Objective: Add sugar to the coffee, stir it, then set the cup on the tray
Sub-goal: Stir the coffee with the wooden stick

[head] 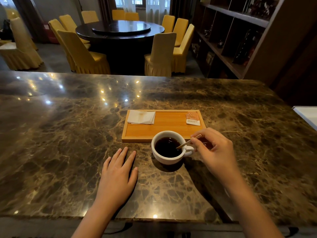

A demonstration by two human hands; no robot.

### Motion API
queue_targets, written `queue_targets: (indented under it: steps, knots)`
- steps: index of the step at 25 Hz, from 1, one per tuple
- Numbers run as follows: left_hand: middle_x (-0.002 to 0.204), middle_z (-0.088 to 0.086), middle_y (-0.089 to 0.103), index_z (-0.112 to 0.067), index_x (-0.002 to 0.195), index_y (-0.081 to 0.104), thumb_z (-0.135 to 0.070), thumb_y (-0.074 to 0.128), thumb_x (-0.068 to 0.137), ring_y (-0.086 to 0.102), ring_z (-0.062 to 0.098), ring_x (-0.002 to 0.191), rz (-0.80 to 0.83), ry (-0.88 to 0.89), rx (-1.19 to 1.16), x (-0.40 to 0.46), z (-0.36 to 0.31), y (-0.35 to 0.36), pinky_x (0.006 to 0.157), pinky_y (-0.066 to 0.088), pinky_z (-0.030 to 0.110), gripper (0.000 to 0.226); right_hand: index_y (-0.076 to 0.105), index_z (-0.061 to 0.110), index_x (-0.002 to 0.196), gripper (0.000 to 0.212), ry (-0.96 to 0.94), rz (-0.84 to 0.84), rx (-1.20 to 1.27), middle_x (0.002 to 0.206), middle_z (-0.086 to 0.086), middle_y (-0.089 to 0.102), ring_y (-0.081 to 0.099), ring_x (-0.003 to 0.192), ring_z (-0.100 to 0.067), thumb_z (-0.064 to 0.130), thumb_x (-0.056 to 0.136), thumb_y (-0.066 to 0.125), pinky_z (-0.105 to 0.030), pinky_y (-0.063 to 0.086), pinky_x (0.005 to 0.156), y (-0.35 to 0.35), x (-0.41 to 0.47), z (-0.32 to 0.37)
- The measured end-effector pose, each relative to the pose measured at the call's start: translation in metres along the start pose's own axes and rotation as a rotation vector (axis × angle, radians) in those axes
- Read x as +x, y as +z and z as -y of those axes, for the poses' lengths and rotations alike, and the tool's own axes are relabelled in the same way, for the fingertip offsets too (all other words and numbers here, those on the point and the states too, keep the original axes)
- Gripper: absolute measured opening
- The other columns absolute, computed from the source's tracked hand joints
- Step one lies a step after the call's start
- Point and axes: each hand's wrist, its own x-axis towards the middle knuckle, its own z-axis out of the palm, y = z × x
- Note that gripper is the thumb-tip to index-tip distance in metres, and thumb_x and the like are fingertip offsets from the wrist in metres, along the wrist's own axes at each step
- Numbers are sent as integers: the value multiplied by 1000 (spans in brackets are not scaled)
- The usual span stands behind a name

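A white cup (158, 156) of black coffee stands on the marble counter, just in front of the wooden tray (164, 129), with its handle to the right. My right hand (215, 152) pinches a thin wooden stir stick (186, 143) whose lower end dips into the coffee. My left hand (118, 176) lies flat on the counter left of the cup, fingers apart, holding nothing. On the tray's far right corner lies an orange and white sugar packet (193, 118). A folded white napkin (141, 117) lies on the tray's far left corner.
The brown marble counter (68, 134) stretches wide on both sides. A white object (307, 115) shows at the right edge. Beyond the counter stand a dark round table (120, 30) with yellow-covered chairs and a dark shelf unit (240, 40) at the right.
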Motion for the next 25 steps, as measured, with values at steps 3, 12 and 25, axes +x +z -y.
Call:
queue_targets:
  steps: [3,12,25]
  knots:
    - [153,2,19,-29,139,23,-38,38,93,9,16,141,-1,0,-3,0,0,0,115,6,40,50,68,18,80,5,49,70,27,80,12,64,61,76,-5,14,81,65,-19,53,65,-5,-2,5]
    - [152,2,20,-30,139,23,-39,37,92,8,16,141,-10,-3,-5,0,1,1,114,5,38,50,69,19,82,9,108,20,277,84,4,68,66,76,-14,11,82,65,-29,59,61,23,-4,5]
    - [152,2,21,-29,139,24,-39,38,92,9,16,141,-17,-1,-7,-1,0,1,114,6,39,50,65,23,79,11,94,27,135,82,9,65,64,74,-9,13,83,64,-22,55,63,10,-6,2]
